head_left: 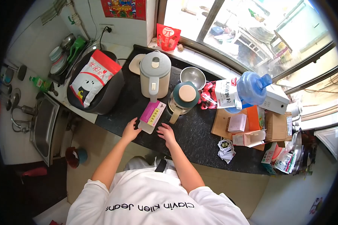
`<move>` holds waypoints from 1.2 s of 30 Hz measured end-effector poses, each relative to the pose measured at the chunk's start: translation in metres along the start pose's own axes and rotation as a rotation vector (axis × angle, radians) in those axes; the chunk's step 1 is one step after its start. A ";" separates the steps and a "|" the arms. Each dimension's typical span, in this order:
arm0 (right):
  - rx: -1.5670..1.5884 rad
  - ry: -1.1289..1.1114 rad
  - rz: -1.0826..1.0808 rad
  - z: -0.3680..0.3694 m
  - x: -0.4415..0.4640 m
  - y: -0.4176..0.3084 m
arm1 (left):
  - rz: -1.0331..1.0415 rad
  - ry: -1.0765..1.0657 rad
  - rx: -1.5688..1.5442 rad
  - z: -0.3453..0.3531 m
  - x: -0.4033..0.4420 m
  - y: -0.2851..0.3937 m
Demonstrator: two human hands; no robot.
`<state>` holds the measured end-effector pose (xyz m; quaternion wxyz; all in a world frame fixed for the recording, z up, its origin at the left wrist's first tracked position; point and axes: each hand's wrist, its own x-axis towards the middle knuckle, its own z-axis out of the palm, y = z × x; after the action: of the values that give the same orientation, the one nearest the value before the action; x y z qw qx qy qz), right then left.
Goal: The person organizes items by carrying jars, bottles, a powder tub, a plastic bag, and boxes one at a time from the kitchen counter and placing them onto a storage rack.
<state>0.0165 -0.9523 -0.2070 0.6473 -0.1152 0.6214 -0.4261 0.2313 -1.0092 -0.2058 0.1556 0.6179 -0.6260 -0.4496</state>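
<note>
While the purple-and-yellow carton [152, 113] lies on the black countertop [199, 140] just in front of the grey-lidded electric jug [155, 69], the left hand [131, 130], fingers loosely spread, is at its near end, contact unclear; the right hand [166, 134] is open, also in front of the jug. Right of that jug stands a teal-lidded pitcher [184, 95].

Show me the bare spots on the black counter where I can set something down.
The widest bare patch of black counter lies between the right hand and the pile of cards. A smaller one separates the dark pot from the purple-and-yellow box. The right end is crowded, around the cardboard box.
</note>
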 end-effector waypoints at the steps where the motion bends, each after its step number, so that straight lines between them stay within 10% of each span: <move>1: 0.012 -0.009 0.017 -0.001 0.004 -0.002 | -0.036 -0.018 0.004 -0.001 0.007 0.007; 16: -0.050 -0.099 0.176 0.004 0.012 -0.004 | -0.062 -0.016 0.127 0.013 0.032 0.024; 32: 0.147 -0.147 0.068 0.022 -0.055 -0.002 | 0.106 0.163 -0.426 -0.001 -0.017 0.004; 36: 0.236 -0.223 0.071 0.028 -0.073 0.022 | -0.086 -0.127 -0.791 -0.028 -0.052 0.014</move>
<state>0.0606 -0.8982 -0.1648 0.7358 -0.0629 0.4952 -0.4577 0.2533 -0.9741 -0.1608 0.3234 0.5069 -0.3867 -0.6993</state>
